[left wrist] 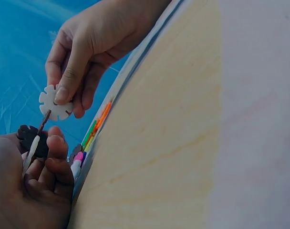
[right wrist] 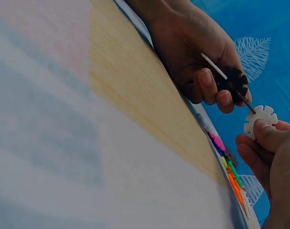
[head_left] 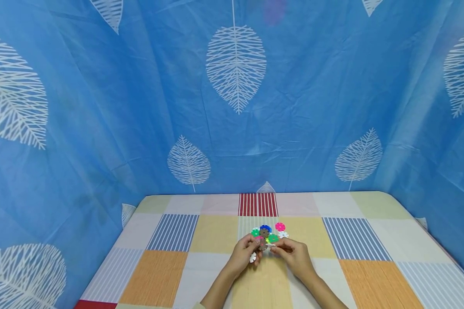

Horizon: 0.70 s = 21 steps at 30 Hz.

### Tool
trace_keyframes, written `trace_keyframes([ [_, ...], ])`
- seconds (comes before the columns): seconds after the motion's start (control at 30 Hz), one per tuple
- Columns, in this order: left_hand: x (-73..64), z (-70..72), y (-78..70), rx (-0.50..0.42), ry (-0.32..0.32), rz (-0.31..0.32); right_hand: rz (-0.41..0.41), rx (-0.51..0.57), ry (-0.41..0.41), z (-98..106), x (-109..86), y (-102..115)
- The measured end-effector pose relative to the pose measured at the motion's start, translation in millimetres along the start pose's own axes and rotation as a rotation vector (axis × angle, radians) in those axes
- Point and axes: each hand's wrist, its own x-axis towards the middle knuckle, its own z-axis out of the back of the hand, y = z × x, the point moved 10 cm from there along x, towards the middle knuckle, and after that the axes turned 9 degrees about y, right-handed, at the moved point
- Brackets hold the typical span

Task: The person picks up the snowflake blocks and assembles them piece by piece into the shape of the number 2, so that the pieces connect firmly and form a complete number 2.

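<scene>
My left hand (head_left: 240, 254) grips a small joined cluster of notched plastic discs. In the left wrist view it has a dark brown disc (left wrist: 26, 137), a white disc (left wrist: 31, 151) seen edge-on and a second brown disc (left wrist: 44, 121), also edge-on. Between thumb and fingers, my right hand (head_left: 296, 257) pinches a white notched disc (right wrist: 260, 117). The rim of that white disc meets the edge-on brown disc, as both wrist views show. Part of the cluster is hidden behind the left fingers.
Just beyond the hands lie several loose notched discs, among them a pink disc (head_left: 280, 226), a white disc (head_left: 283, 234), a green disc (head_left: 273, 237) and a blue disc (head_left: 268, 227). A patchwork cloth (head_left: 216, 234) covers the table. Blue leaf-print curtains (head_left: 294, 86) stand behind and at both sides.
</scene>
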Motion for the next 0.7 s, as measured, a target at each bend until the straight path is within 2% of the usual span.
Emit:
trace_keyframes([
  [0.23, 0.5, -0.4, -1.2, -0.009, 0.007, 0.016, 0.04, -0.067, -0.002, -1.2, 0.7, 7.0],
  [0.5, -9.3, -7.6, -24.1, -0.002, 0.018, -0.002, 0.033, -0.078, -0.001, -4.0, 0.3, 6.8],
  [0.6, -10.0, -6.9, -24.2, -0.024, 0.007, -0.006, 0.025, -0.06, -0.005, -4.5, 1.4, 6.1],
  [0.7, -8.3, -5.6, -23.4, -0.038, -0.001, -0.009, 0.025, -0.088, -0.016, -3.5, 2.9, 6.6],
])
